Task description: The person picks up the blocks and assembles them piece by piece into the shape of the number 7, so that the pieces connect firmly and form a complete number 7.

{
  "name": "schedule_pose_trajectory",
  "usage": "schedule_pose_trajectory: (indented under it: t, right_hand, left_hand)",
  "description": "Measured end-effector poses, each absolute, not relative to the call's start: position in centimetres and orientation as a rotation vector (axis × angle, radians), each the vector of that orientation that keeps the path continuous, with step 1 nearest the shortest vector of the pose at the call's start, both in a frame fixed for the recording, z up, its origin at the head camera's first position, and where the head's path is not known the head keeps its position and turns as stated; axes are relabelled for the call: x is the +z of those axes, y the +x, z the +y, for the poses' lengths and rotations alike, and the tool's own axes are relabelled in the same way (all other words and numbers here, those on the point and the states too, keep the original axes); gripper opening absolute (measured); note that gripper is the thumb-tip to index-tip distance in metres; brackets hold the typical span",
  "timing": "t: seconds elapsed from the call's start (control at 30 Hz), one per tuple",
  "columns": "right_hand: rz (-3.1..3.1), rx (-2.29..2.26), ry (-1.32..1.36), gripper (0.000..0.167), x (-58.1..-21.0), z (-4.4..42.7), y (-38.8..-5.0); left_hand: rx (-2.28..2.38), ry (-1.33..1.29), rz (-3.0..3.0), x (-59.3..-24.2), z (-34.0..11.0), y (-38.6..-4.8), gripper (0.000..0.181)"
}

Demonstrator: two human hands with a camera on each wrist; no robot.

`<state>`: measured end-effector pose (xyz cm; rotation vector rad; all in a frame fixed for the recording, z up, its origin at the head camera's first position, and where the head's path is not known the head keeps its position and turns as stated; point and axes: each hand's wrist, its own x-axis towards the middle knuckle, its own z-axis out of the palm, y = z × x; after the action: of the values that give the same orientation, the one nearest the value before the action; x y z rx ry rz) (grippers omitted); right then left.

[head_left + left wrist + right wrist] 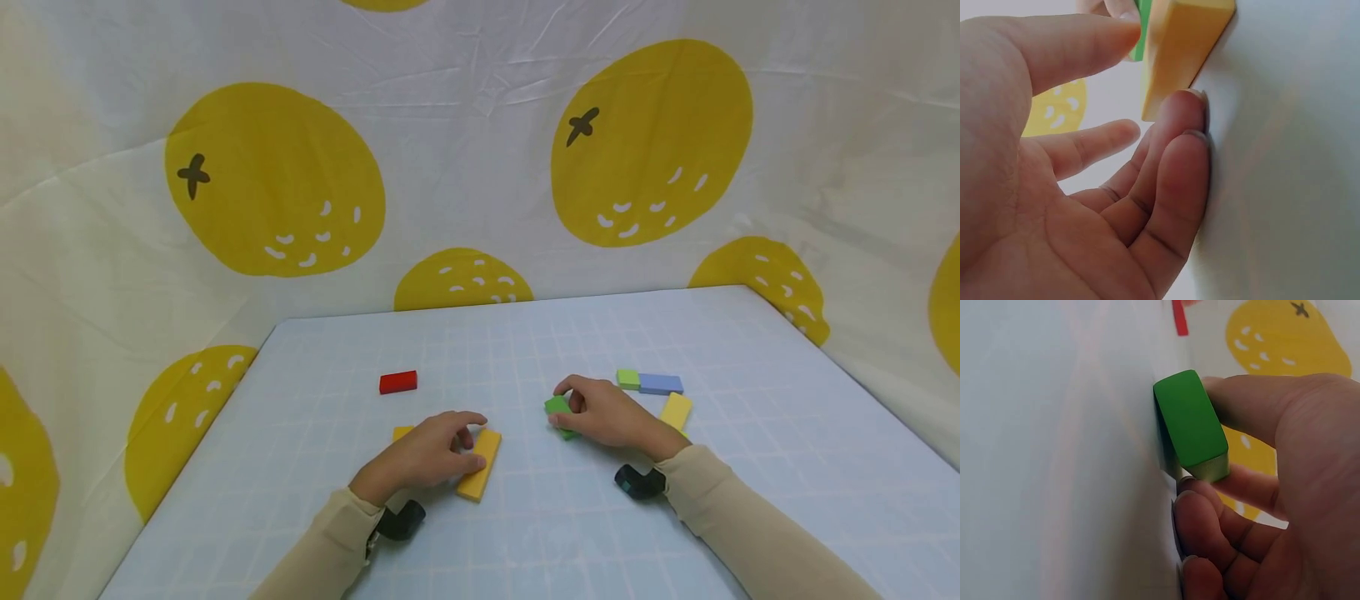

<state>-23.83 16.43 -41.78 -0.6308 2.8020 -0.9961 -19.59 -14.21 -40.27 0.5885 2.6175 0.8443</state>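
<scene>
The left hand point(431, 450) is beside an orange-yellow block point(483, 467); its thumb reaches the block's near side, and its index finger extends past the thumb. In the left wrist view, that block point(1191, 37) stands just beyond the thumb tip of the left hand point(1085, 162), with the other fingers bent against the tabletop. Between thumb and index finger, the right hand point(603, 412) pinches a green block point(557, 405). The right wrist view has the green block point(1192, 419) tilted at the fingertips of the right hand point(1260, 469), its remaining fingers curled on the table.
A red block point(398, 382) lies at the back left. Another orange-yellow block point(402, 432) is partly behind the left hand. Beyond the right hand lie a light green block point(628, 379), a blue block point(661, 384) and a yellow block point(677, 410). A patterned cloth point(480, 167) hangs behind the table.
</scene>
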Motion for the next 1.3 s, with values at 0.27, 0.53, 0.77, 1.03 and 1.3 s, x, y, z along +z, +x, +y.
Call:
schedule_pose_trajectory:
  t: [0.27,0.53,0.77,1.03,1.3]
  right_hand:
    - [2.756,-1.095,-0.586,0.039,-41.8,16.5,-24.0]
    - [2.706,-1.172,-0.592,0.037,-41.9,16.3,-24.1]
    - [2.716,-1.206,-0.604,0.034,-41.9,16.6,-24.1]
    - [2.705,-1.211,-0.597,0.035,-41.9,16.7,-24.1]
    - [2.697,-1.235,-0.593,0.033,-41.6,16.7,-24.0]
  left_hand:
    - [0.967,0.530,2.617,-40.1,-15.3,-19.7,0.053]
    - [1.106,0.341,2.810,-39.9,-16.5,-19.7,0.031]
    - [1.176,0.259,2.895,-39.5,-17.6,-19.7,0.025]
    - [1.204,0.222,2.904,-39.6,-18.9,-20.4,0.023]
    - [1.249,0.221,2.886,-39.8,-21.2,-20.8,0.026]
